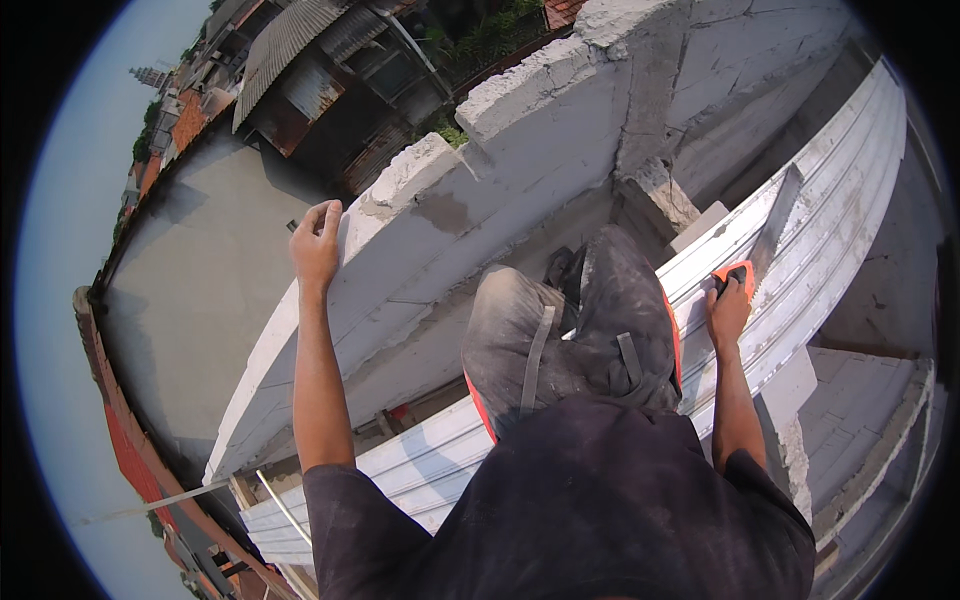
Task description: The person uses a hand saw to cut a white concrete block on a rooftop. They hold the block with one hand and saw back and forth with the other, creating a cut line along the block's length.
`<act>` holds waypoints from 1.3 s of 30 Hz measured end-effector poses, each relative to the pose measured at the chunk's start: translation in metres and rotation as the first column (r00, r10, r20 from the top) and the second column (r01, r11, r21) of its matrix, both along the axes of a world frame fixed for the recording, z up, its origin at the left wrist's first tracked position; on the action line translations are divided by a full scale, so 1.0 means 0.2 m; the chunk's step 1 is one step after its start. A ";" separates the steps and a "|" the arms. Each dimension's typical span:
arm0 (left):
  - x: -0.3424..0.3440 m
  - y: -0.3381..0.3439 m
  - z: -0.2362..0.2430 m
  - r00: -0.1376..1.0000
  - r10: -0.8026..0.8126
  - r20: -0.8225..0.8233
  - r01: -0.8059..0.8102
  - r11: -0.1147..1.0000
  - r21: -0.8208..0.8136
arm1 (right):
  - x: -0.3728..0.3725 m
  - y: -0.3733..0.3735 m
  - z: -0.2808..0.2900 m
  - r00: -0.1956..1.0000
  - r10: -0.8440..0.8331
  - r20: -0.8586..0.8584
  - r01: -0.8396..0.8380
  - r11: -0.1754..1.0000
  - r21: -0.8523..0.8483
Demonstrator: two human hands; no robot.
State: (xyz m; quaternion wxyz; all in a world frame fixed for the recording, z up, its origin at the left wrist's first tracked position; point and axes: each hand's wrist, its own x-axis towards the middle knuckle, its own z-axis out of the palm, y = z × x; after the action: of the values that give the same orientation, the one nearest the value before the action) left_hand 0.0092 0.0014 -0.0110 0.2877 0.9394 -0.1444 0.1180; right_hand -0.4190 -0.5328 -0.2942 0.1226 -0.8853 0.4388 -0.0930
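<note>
Rooftop work seen from the head camera: the left hand point(316, 243) rests on the top edge of a white plastered parapet wall point(420, 240), fingers curled loosely over it and holding nothing. The right hand point(727, 310) is clenched around the orange-and-black handle of a trowel point(760, 255), whose grey blade points up and away, lying against the corrugated white metal sheet point(830, 220) just beside the person's dusty grey trousers point(570, 330). Beyond the wall lie a flat grey concrete roof point(200, 280) and rusty tin roofs point(300, 60), well below.
</note>
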 end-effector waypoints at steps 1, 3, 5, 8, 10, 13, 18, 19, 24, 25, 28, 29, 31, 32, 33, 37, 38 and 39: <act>0.00 -0.06 0.01 1.000 -0.019 0.022 0.020 0.998 -0.062 | -0.01 -0.04 -0.01 0.992 -0.065 0.108 0.059 0.996 0.060; -0.02 -0.17 0.02 0.994 -0.101 0.048 0.108 0.980 -0.167 | 0.01 -0.05 0.05 0.898 -0.256 0.359 0.163 0.949 0.269; -0.05 -0.32 -0.01 0.980 -0.178 0.085 0.183 0.981 -0.058 | -0.02 -0.10 0.17 0.710 -0.488 0.508 0.281 0.857 0.431; -0.10 -0.49 0.00 0.977 -0.209 0.039 0.196 0.955 0.222 | -0.09 -0.10 0.48 0.610 -0.532 0.587 0.299 0.841 0.451; -0.12 -0.54 0.01 0.981 -0.193 -0.003 0.182 0.920 0.348 | -0.19 0.02 0.63 0.567 -0.453 0.688 0.139 0.876 0.462; -0.14 -0.53 0.03 0.989 -0.147 -0.019 0.142 0.907 0.395 | -0.22 0.29 0.99 0.451 -0.321 0.833 -0.169 0.885 0.433; -0.13 -0.53 0.02 0.992 -0.121 -0.023 0.120 0.918 0.378 | -0.07 0.60 1.45 0.335 -0.004 0.942 -0.476 0.862 0.174; -0.14 -0.54 0.02 0.992 -0.121 -0.032 0.124 0.920 0.371 | -0.03 0.63 1.50 0.340 0.017 0.940 -0.561 0.806 0.188; -0.15 -0.56 0.02 0.992 -0.128 -0.011 0.124 0.931 0.342 | 0.23 0.85 1.48 0.342 0.011 0.940 -0.773 0.571 0.275; -0.15 -0.55 0.02 0.992 -0.125 -0.002 0.118 0.931 0.347 | 0.28 0.88 1.51 0.354 -0.009 0.935 -0.792 0.528 0.305; -0.14 -0.56 0.02 0.992 -0.125 0.017 0.110 0.925 0.363 | 0.42 0.93 1.51 0.291 -0.039 0.956 -0.820 0.504 0.270; -0.14 -0.55 0.02 0.993 -0.119 0.011 0.107 0.924 0.368 | 0.47 0.94 1.50 0.280 -0.032 0.960 -0.814 0.522 0.255; -0.15 -0.55 0.02 0.994 -0.111 0.002 0.102 0.922 0.374 | 0.56 0.96 1.50 0.322 -0.046 0.946 -0.812 0.500 0.300; -0.15 -0.55 0.02 0.994 -0.108 -0.001 0.101 0.921 0.376 | 0.59 0.96 1.51 0.343 -0.050 0.938 -0.810 0.490 0.323; -0.15 -0.56 0.02 0.994 -0.106 -0.004 0.100 0.921 0.378 | 0.63 0.98 1.52 0.342 -0.017 0.939 -0.801 0.517 0.301; -0.13 -0.55 0.02 0.992 -0.125 0.024 0.107 0.924 0.367 | 0.74 0.98 1.40 0.487 0.075 0.870 -0.790 0.462 0.402; -0.13 -0.54 0.01 0.992 -0.123 0.016 0.108 0.925 0.365 | 0.74 0.98 1.40 0.486 0.082 0.870 -0.790 0.466 0.398; -0.13 -0.54 0.01 0.993 -0.121 0.009 0.110 0.925 0.363 | 0.72 0.97 1.41 0.486 0.089 0.870 -0.790 0.470 0.393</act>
State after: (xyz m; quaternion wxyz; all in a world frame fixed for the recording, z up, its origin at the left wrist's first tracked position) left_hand -0.0166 -0.1066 -0.0088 0.1143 0.9642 -0.2231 0.0868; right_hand -0.2757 -0.3392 -0.0117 0.6757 -0.7027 0.0591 -0.2149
